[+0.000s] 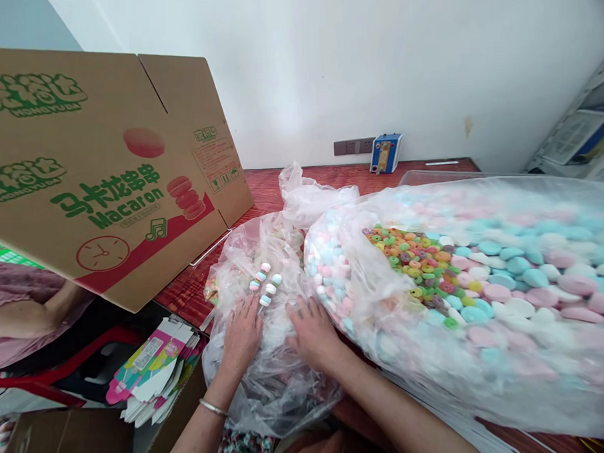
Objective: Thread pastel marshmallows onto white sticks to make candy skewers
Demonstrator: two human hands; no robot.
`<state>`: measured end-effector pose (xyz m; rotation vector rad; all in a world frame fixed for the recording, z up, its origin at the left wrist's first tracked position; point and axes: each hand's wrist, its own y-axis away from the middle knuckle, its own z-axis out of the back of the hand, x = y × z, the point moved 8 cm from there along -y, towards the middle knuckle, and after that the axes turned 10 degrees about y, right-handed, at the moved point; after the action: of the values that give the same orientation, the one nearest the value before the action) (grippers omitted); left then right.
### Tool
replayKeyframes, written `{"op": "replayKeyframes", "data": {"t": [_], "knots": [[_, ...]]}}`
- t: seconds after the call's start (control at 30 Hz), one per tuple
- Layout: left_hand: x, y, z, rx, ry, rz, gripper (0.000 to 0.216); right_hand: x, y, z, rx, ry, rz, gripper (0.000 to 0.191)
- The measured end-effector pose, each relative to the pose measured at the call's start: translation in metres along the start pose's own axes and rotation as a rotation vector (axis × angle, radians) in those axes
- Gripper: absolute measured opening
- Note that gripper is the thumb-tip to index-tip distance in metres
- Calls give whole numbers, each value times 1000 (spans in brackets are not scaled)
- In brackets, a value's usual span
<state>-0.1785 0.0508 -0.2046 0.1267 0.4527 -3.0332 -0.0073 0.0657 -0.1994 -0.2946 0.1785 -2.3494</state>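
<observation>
Skewers (265, 285), two sticks of pastel candy, lie on the small clear bag (269, 388) at the fingertips of my left hand (241, 336); I cannot tell whether it pinches them. My right hand (314, 333) rests flat beside it, fingers spread on the plastic. Touching on the right is the big sweets bag (510, 297). A Macaron carton (104, 175) leans at the left.

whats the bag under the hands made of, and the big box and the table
The bag is thin clear plastic film, glossy; it crinkles and sweets show through. The box is brown cardboard, matt, printed, with folded flaps. The table looks like reddish wood or laminate: grain streaks, slight sheen.
</observation>
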Motion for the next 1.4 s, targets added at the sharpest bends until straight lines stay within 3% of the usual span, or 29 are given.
{"op": "replayKeyframes", "data": {"t": [0.07, 0.13, 0.33, 0.47, 0.53, 0.6, 0.67, 0.77, 0.87, 1.0, 1.1, 1.27, 1.4], "knots": [[5, -4, 3, 8, 10, -34, 48, 9, 13, -1, 57, -38, 94, 66], [13, -10, 7, 18, 21, -51, 49, 7, 19, -4, 107, -67, 159, 58], [27, -19, 11, 56, 1, -52, 49, -13, 6, -6, 175, -83, 45, 52], [21, -18, 4, 76, -19, -59, 43, 19, 14, 13, 146, -95, -48, 56], [19, -19, 3, 87, -26, -61, 42, 51, 21, 16, 134, -136, 65, 74], [19, -22, 6, 101, -29, -64, 43, 78, 27, 11, 161, -197, 230, 62], [23, -26, 11, 118, -32, -68, 45, 86, 28, 1, 189, -215, 294, 47], [30, -29, 20, 132, -41, -69, 53, 72, 23, -10, 201, -231, 305, 41], [32, -27, 20, 130, -51, -62, 57, 42, 18, -10, 197, -262, 288, 33], [19, -17, 17, 96, -46, -46, 51, 5, 14, -4, 186, -281, 220, 39], [3, -11, 24, 58, -1, -40, 51, 4, 18, 3, 185, -298, 209, 38], [-5, -12, 39, 21, 2, 108, 40, 10, 26, 11, 148, -323, 141, 38], [-6, -17, 45, -143, 179, 135, 36, 2, 31, 7, 106, -337, 120, 41]]}}
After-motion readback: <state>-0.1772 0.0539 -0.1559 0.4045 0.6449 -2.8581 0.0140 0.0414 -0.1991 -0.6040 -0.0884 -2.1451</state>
